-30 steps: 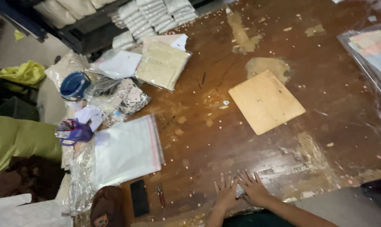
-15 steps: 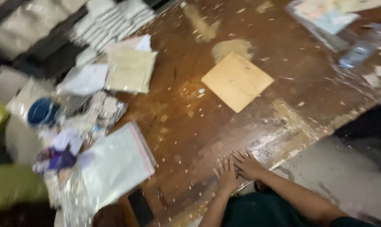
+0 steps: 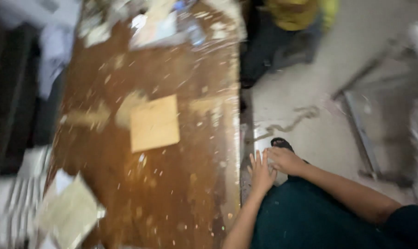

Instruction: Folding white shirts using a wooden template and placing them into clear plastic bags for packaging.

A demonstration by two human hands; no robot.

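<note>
Both hands have slid off the counter (image 3: 190, 193) since half a second ago and now sit past its edge, above the dark lap. Left hand (image 3: 260, 171) lies flat with fingers spread, holding nothing; right hand (image 3: 285, 159) rests loosely curled against it, also empty. Nearest thing, a tan cardboard square (image 3: 155, 123), lies well apart on the counter.

Both hands, left (image 3: 260, 174) and right (image 3: 285, 160), lie empty and touching just beside the brown table (image 3: 181, 193) edge.
</note>
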